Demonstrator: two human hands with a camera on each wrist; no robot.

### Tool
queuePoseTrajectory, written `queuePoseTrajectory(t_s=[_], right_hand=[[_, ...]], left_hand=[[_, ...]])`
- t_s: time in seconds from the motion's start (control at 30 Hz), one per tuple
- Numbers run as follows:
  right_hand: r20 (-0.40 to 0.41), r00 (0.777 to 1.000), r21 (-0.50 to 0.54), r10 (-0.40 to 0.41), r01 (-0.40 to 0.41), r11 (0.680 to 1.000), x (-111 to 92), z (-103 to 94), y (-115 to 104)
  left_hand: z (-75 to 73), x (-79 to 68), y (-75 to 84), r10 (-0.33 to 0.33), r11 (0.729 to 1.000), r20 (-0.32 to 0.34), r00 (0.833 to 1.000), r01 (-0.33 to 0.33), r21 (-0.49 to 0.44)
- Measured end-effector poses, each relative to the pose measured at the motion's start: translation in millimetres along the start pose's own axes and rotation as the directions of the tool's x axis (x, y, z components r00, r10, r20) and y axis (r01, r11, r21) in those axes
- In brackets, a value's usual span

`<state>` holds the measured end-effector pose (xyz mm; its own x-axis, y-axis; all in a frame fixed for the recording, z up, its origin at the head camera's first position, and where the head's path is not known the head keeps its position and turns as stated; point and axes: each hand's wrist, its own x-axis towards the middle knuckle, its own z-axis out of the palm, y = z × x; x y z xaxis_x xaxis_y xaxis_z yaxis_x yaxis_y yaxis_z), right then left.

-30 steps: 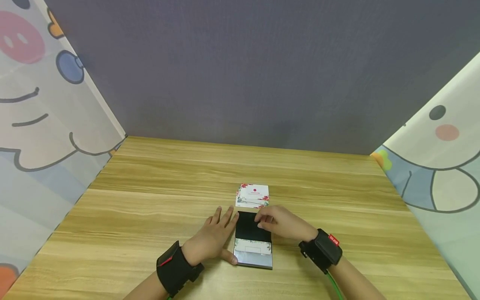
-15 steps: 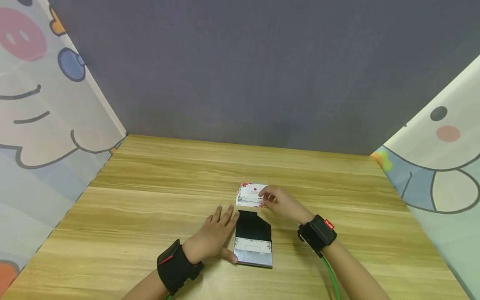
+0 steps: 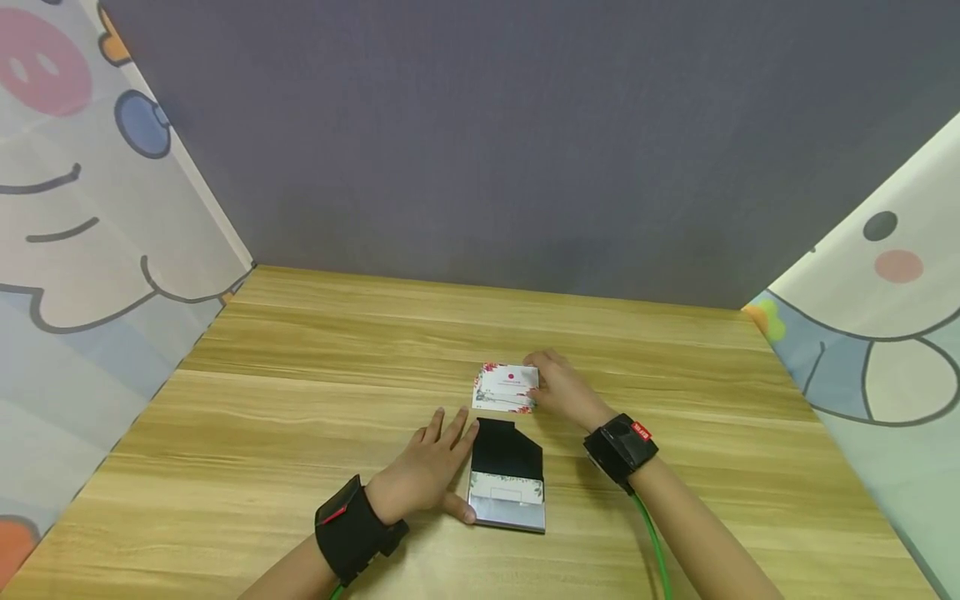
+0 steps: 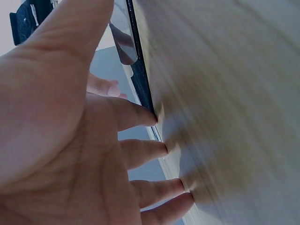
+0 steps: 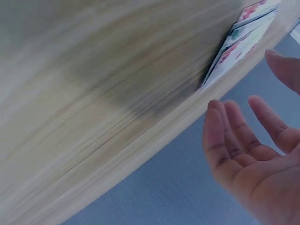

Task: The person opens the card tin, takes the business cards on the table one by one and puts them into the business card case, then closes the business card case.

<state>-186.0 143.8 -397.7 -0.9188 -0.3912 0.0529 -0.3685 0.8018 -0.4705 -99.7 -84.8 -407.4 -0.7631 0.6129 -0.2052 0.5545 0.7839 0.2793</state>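
A business card case [image 3: 507, 504] lies on the table with its black flap [image 3: 504, 450] folded back. A white card with a leaf print [image 3: 506, 487] shows inside it. My left hand [image 3: 426, 475] rests beside the case with spread fingers, fingertips on the wood in the left wrist view and the thumb at the case's near left corner. Just beyond the flap lies a stack of white cards with red flowers [image 3: 504, 387], slightly fanned. My right hand [image 3: 564, 390] is at the stack's right edge; in the right wrist view its bent fingers [image 5: 241, 140] stand apart from the cards, holding nothing.
A grey panel [image 3: 480, 150] closes off the back of the wooden table [image 3: 337, 333]. Cartoon-printed side panels stand at the left [image 3: 112, 250] and right [image 3: 885, 333]. A green cable [image 3: 654, 542] trails from the right wrist band.
My right hand has moved from the flap up to the flowered cards, then on to their right edge. The flap's angled corner is uncovered. My left hand has stayed in place.
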Motion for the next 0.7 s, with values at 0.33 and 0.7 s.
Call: queuePoseTrajectory(t_s=[0.33,0.7], right_hand=[[0.051,0.996,-0.073,0.075,-0.071,0.995,6.5,4.8,0.5],[0.051,0.994,-0.082,0.100,-0.096,0.992,8.1,8.3,2.3]], left_hand=[[-0.7,-0.2,0.4,-0.003,1.000,0.004,1.000,0.003,-0.003],[0.3,0.7,-1.0,0.010,1.000,-0.008,1.000,-0.010,0.006]])
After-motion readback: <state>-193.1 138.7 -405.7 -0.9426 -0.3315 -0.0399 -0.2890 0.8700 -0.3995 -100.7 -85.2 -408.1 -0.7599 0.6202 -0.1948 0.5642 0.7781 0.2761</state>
